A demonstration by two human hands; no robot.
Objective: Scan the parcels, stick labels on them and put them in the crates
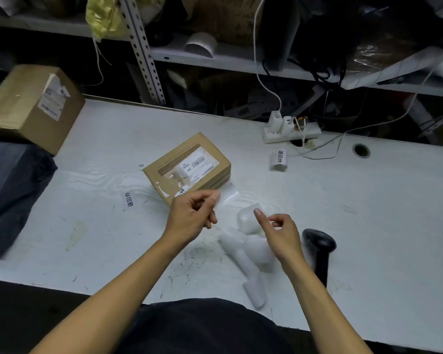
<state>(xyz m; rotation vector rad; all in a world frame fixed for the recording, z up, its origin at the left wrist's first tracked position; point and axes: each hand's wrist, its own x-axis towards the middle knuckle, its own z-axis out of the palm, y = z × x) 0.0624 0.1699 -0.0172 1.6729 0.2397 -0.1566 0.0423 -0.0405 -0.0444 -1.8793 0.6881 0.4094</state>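
The room is dim, with metal shelves full of bags and cables behind a long white table [368,200]. In the middle of the table lies a small parcel [187,167], a brown box with a printed label on top and a second label already partly on its near corner. A bigger box [33,106] stands at the far left, and a dark bag [10,190] is beside it. No crate is visible from here.

The left hand [192,218] pinches a thin clear strip [228,195], maybe tape or label backing, just in front of the parcel. The right hand [281,233] has the index finger stretched out and the other fingers curled; I cannot tell if it holds something. Under it is a loose pile of curled backing paper [251,251]. The scanner [320,249] lies on the table just beside this hand.

I think the strip can fold and stick to itself or to the fingers, because it is thin and held only at one end. The strip may also land crooked and cover the barcode. Two loose labels [279,159] lie on the table, one on each side of the parcel, and can be confused with the waste.
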